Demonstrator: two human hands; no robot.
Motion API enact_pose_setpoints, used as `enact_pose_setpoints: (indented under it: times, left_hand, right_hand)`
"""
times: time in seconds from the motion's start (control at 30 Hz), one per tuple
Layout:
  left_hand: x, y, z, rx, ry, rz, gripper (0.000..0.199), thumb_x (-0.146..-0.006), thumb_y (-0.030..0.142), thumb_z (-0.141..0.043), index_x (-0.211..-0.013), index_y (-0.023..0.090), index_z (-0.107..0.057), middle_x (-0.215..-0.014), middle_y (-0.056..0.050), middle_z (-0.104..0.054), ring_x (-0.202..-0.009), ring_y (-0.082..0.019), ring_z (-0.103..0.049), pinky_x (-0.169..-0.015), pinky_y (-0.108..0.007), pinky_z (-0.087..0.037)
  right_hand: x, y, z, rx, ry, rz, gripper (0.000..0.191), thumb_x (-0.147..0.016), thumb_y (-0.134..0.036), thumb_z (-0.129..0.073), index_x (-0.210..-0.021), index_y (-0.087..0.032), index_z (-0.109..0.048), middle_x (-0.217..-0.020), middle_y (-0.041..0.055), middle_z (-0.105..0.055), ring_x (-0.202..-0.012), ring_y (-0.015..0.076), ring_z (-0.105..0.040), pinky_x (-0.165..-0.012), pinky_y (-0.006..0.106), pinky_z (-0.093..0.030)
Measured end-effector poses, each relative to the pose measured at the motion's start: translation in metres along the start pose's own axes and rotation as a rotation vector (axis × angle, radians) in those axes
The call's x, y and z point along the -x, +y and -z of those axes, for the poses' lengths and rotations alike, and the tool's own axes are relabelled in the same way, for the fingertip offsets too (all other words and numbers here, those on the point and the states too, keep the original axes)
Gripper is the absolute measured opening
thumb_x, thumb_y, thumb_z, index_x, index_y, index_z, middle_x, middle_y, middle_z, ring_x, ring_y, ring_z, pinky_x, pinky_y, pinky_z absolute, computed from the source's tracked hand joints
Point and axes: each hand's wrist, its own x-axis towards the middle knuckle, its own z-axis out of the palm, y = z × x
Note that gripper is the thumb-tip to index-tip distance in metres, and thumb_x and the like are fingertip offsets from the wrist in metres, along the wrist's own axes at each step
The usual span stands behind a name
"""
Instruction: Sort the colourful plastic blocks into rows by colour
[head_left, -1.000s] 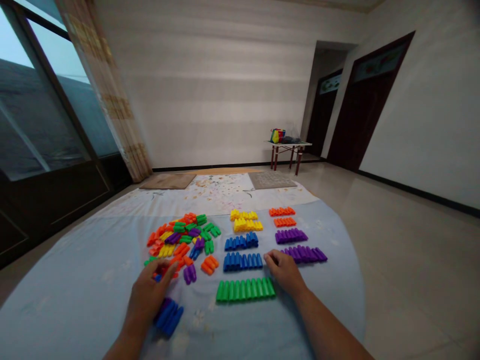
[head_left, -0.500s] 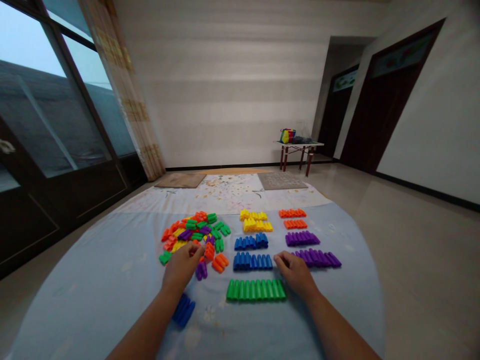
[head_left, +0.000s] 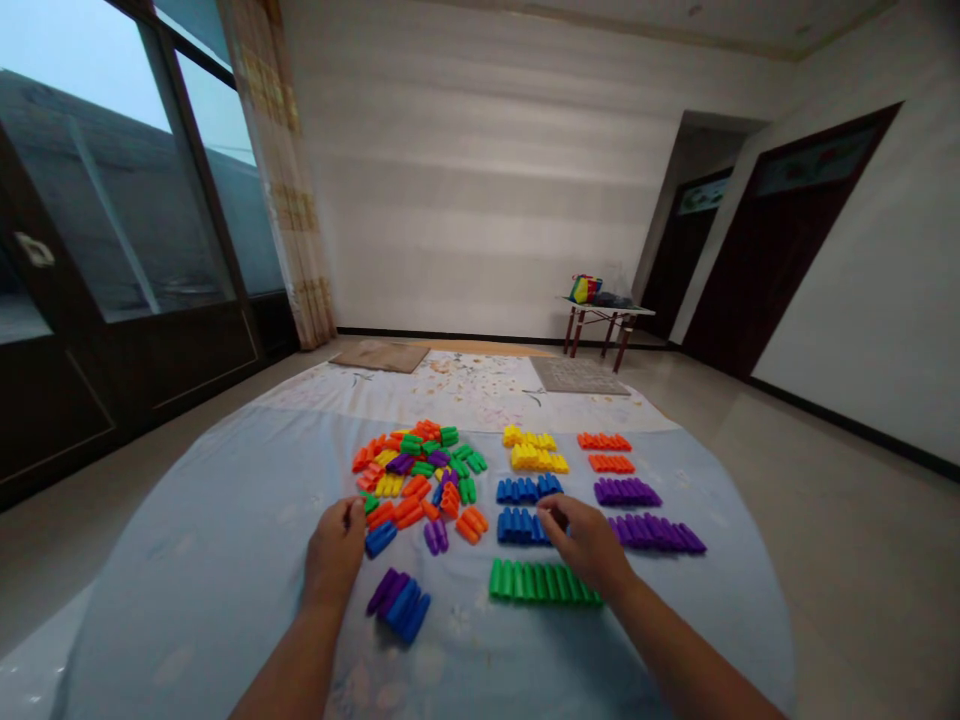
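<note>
My left hand (head_left: 334,548) is closed at the left edge of a mixed pile of finger-shaped plastic blocks (head_left: 409,485), close to a green block (head_left: 370,503). Its curled fingertips hide anything they may hold. Closed in a pinch, my right hand (head_left: 589,540) hovers over the right end of the nearer blue block row (head_left: 517,525); I cannot make out anything in it. Below that hand lies a green block row (head_left: 540,582), partly covered. In front of the pile sit blue blocks (head_left: 409,610) with purple blocks (head_left: 386,590) against them.
Farther up the cloth-covered table (head_left: 225,520) are yellow rows (head_left: 538,458), orange rows (head_left: 611,463) and purple rows (head_left: 656,533). Two mats (head_left: 379,356) lie at its far edge. A small table (head_left: 611,309) with a colourful bag stands by the wall.
My left hand has moved from over the pile to its left edge. Purple blocks now show beside the blue ones in front. My right hand has shifted over the blue row; the view has tilted.
</note>
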Motion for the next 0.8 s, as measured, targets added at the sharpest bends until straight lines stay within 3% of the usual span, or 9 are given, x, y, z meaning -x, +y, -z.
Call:
enact_pose_setpoints:
  times: [0.13,0.23,0.33,0.43,0.57,0.67,0.8]
  left_hand:
    - [-0.001,-0.003,0.000,0.027,-0.033,0.008,0.039,-0.080,0.046,-0.033,-0.088,0.018,-0.059,-0.086,-0.008,-0.063,-0.081,-0.020,-0.057,-0.073,-0.030,-0.042]
    - [-0.002,-0.004,0.001,0.039,-0.058,0.009,0.039,-0.080,0.046,-0.033,-0.088,0.018,-0.059,-0.085,-0.008,-0.063,-0.081,-0.021,-0.057,-0.072,-0.030,-0.042]
    - [-0.002,-0.002,0.002,0.016,-0.087,0.008,0.040,-0.079,0.046,-0.033,-0.090,0.019,-0.060,-0.088,-0.009,-0.064,-0.083,-0.021,-0.057,-0.073,-0.030,-0.042]
    - [-0.002,0.000,0.005,-0.039,-0.119,0.025,0.042,-0.079,0.047,-0.032,-0.091,0.019,-0.060,-0.091,-0.009,-0.064,-0.084,-0.022,-0.057,-0.073,-0.031,-0.042]
    - [-0.004,-0.004,0.006,-0.079,-0.142,0.035,0.044,-0.079,0.049,-0.030,-0.094,0.019,-0.059,-0.096,-0.010,-0.064,-0.089,-0.024,-0.058,-0.077,-0.032,-0.043]
    - [-0.007,-0.011,0.004,-0.103,-0.154,0.014,0.046,-0.079,0.052,-0.030,-0.096,0.021,-0.059,-0.098,-0.008,-0.064,-0.089,-0.024,-0.058,-0.077,-0.032,-0.044]
    - [-0.013,-0.027,-0.005,-0.125,-0.151,0.031,0.047,-0.079,0.056,-0.030,-0.094,0.023,-0.060,-0.092,-0.006,-0.065,-0.083,-0.023,-0.060,-0.072,-0.032,-0.046]
  right_hand:
    - [-0.034,-0.051,-0.032,0.086,-0.139,0.064,0.024,-0.084,-0.033,-0.049,-0.096,-0.019,-0.064,-0.078,0.0033,-0.067,-0.073,0.0162,-0.061,-0.068,0.025,-0.042]
    - [-0.056,-0.079,-0.064,0.200,-0.196,0.033,0.036,-0.082,-0.046,-0.051,-0.104,-0.020,-0.062,-0.088,0.0060,-0.069,-0.080,0.0195,-0.063,-0.070,0.028,-0.044]
    - [-0.071,-0.093,-0.090,0.335,-0.210,-0.029,0.048,-0.078,-0.055,-0.051,-0.108,-0.018,-0.060,-0.097,0.0113,-0.068,-0.089,0.0255,-0.063,-0.072,0.033,-0.046]
    - [-0.079,-0.093,-0.101,0.392,-0.223,-0.079,0.036,-0.080,-0.043,-0.050,-0.105,-0.019,-0.061,-0.097,0.0112,-0.069,-0.089,0.0257,-0.064,-0.072,0.034,-0.047]
    - [-0.078,-0.077,-0.079,0.301,-0.165,-0.078,0.030,-0.084,-0.033,-0.045,-0.105,-0.022,-0.063,-0.092,0.0063,-0.071,-0.083,0.0211,-0.066,-0.070,0.030,-0.047]
    - [-0.071,-0.053,-0.042,0.178,-0.066,-0.061,0.037,-0.083,-0.029,-0.049,-0.116,-0.019,-0.059,-0.094,0.0055,-0.071,-0.079,0.0166,-0.065,-0.070,0.025,-0.046]
    - [-0.059,-0.003,0.011,0.147,0.046,-0.086,0.029,-0.080,-0.022,-0.053,-0.105,-0.016,-0.065,-0.091,0.0065,-0.071,-0.076,0.0158,-0.064,-0.071,0.024,-0.047]
